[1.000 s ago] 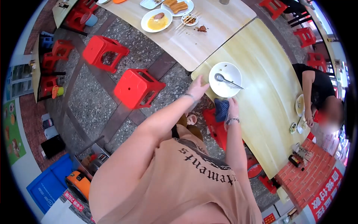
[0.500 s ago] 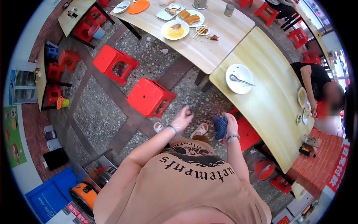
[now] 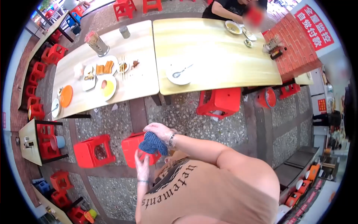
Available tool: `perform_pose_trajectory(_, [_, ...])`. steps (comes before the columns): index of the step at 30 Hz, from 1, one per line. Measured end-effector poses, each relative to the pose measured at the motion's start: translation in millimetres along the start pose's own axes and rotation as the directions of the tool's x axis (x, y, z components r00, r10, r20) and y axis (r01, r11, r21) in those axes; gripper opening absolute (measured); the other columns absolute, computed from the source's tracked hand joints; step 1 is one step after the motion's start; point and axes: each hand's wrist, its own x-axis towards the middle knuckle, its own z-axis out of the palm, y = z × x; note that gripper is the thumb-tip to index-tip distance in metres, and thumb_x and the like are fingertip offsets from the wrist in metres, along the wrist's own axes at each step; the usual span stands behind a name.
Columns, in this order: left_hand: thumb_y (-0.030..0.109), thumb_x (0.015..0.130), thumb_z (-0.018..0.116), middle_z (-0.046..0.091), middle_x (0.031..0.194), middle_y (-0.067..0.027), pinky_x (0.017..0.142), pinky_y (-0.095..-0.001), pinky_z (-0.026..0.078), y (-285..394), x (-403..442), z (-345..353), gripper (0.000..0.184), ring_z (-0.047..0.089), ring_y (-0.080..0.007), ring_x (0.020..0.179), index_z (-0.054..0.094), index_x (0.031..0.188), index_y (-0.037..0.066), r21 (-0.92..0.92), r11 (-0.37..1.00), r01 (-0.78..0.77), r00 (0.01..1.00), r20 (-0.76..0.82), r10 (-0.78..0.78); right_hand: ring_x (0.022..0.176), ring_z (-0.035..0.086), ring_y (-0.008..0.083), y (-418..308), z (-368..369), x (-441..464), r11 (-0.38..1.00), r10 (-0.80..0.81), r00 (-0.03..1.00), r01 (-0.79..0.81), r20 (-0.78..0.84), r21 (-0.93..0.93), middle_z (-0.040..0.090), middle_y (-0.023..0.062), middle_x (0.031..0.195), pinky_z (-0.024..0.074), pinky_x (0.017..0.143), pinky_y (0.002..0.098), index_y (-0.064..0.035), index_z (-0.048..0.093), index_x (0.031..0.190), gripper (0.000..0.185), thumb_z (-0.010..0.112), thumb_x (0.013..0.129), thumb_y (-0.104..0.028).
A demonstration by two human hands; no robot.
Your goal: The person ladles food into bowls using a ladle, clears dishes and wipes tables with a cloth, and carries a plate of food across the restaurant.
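Note:
My right hand (image 3: pixel 159 130), in a clear thin glove, is closed on a dark blue striped cloth (image 3: pixel 153 143) that hangs below its fingers. My left hand (image 3: pixel 142 164), also gloved, is just below the cloth with its fingers apart. Both hands are over a red stool (image 3: pixel 131 148). On the yellowish table (image 3: pixel 209 56) stands a white bowl (image 3: pixel 179 79) with a spoon in it. The paler table (image 3: pixel 138 86) beside it holds a plate of yellow food (image 3: pixel 108 88), fried dough sticks (image 3: pixel 104 68) and an orange plate (image 3: pixel 66 96).
Another red stool (image 3: pixel 94 151) stands at the left, and one more (image 3: pixel 220 101) is partly under the yellowish table. A person in black (image 3: pixel 223 10) sits at its far side. A red bin (image 3: pixel 266 98) stands near the brick counter (image 3: pixel 292 46).
The view has swung round, and both tables now lie ahead. My hands have moved away from the white bowl to the red stool, the cloth still in my right hand.

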Motion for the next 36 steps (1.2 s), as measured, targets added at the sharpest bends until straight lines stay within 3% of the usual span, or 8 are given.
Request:
perform_pose_trajectory(2, [0.012, 0.092, 0.055, 0.043, 0.129, -0.0121, 0.094, -0.0330, 0.043, 24, 11, -3, 0.057, 0.049, -0.0218, 0.113, 0.027, 0.141, 0.007, -0.145, 0.988, -0.046, 0.998, -0.057, 0.038, 0.059, 0.059, 0.0168, 13, -26, 42, 0.940, -0.313, 0.950, 0.310, 0.006, -0.140, 0.063, 0.0058, 0.070, 0.0488, 0.055, 0.0306, -0.0059, 0.064, 0.083, 0.025, 0.055, 0.089, -0.029])
perform_pose_trajectory(3, [0.013, 0.093, 0.054, 0.043, 0.128, -0.0113, 0.094, -0.0323, 0.043, 58, 12, 2, 0.056, 0.049, -0.0207, 0.112, 0.028, 0.141, 0.010, -0.196, 0.981, -0.007, 0.999, -0.050, -0.003, 0.051, 0.057, 0.0191, -83, 4, -8, 0.850, 0.421, 0.905, -0.372, -0.056, 0.372, 0.060, 0.0068, 0.063, 0.0462, 0.045, 0.0337, -0.0078, 0.063, 0.078, 0.030, 0.053, 0.088, -0.034])
perform_pose_trajectory(4, [0.014, 0.092, 0.055, 0.043, 0.128, -0.0110, 0.096, -0.0338, 0.042, 76, 20, 6, 0.057, 0.048, -0.0202, 0.112, 0.027, 0.142, 0.010, -0.184, 0.982, -0.034, 0.999, -0.045, 0.026, 0.051, 0.057, 0.0183, -89, 5, 3, 0.884, 0.344, 0.932, -0.281, -0.112, 0.374, 0.061, 0.0065, 0.064, 0.0457, 0.044, 0.0328, -0.0085, 0.062, 0.078, 0.030, 0.054, 0.087, -0.035])
perform_pose_trajectory(11, [0.010, 0.091, 0.055, 0.046, 0.128, -0.0129, 0.091, -0.0311, 0.044, 142, 92, 31, 0.052, 0.051, -0.0174, 0.108, 0.032, 0.138, 0.005, -0.004, 0.989, -0.149, 0.986, 0.079, 0.149, 0.069, 0.065, 0.0224, -102, 22, 49, 0.839, 0.235, 0.972, -0.191, -0.023, 0.509, 0.066, 0.0100, 0.081, 0.0551, 0.063, 0.0337, -0.0072, 0.060, 0.089, 0.021, 0.051, 0.089, -0.026])
perform_pose_trajectory(16, [0.011, 0.090, 0.057, 0.046, 0.127, -0.0138, 0.087, -0.0312, 0.046, 132, 128, 12, 0.054, 0.052, -0.0175, 0.103, 0.032, 0.137, 0.005, -0.123, 0.988, -0.093, 0.988, 0.110, 0.107, 0.073, 0.065, 0.0235, -91, 30, 80, 0.856, 0.210, 0.977, -0.165, -0.037, 0.490, 0.067, 0.0096, 0.086, 0.0554, 0.069, 0.0360, -0.0054, 0.060, 0.092, 0.023, 0.046, 0.092, -0.023])
perform_pose_trajectory(27, [0.019, 0.093, 0.052, 0.050, 0.112, -0.0055, 0.080, -0.0249, 0.043, 135, 333, -171, 0.045, 0.054, -0.0110, 0.090, 0.037, 0.133, 0.003, -0.278, 0.953, 0.122, 0.992, 0.058, -0.110, 0.071, 0.065, 0.0280, -95, 41, 237, 0.826, 0.055, 0.869, 0.237, -0.491, 0.512, 0.066, 0.0118, 0.085, 0.0555, 0.066, 0.0402, -0.0047, 0.059, 0.095, 0.023, 0.050, 0.089, -0.025])
perform_pose_trajectory(34, [0.017, 0.091, 0.052, 0.049, 0.114, -0.0090, 0.086, -0.0280, 0.042, 148, 483, -267, 0.047, 0.052, -0.0151, 0.097, 0.037, 0.133, 0.004, -0.112, 0.976, 0.189, 0.982, -0.006, -0.191, 0.089, 0.062, 0.0266, -95, 29, 358, 0.934, -0.194, 0.384, 0.353, -0.903, -0.050, 0.063, 0.0162, 0.098, 0.0505, 0.077, 0.0378, 0.0024, 0.054, 0.107, 0.030, 0.053, 0.090, -0.022])
perform_pose_trajectory(36, [0.016, 0.090, 0.052, 0.049, 0.113, -0.0092, 0.086, -0.0286, 0.042, 134, 523, -281, 0.047, 0.051, -0.0159, 0.098, 0.038, 0.132, 0.004, -0.036, 0.982, 0.186, 0.982, -0.019, -0.187, 0.100, 0.059, 0.0283, -101, 48, 374, 0.776, -0.600, 0.212, -0.083, -0.772, -0.626, 0.061, 0.0181, 0.106, 0.0446, 0.089, 0.0367, 0.0044, 0.049, 0.119, 0.044, 0.060, 0.085, -0.022])
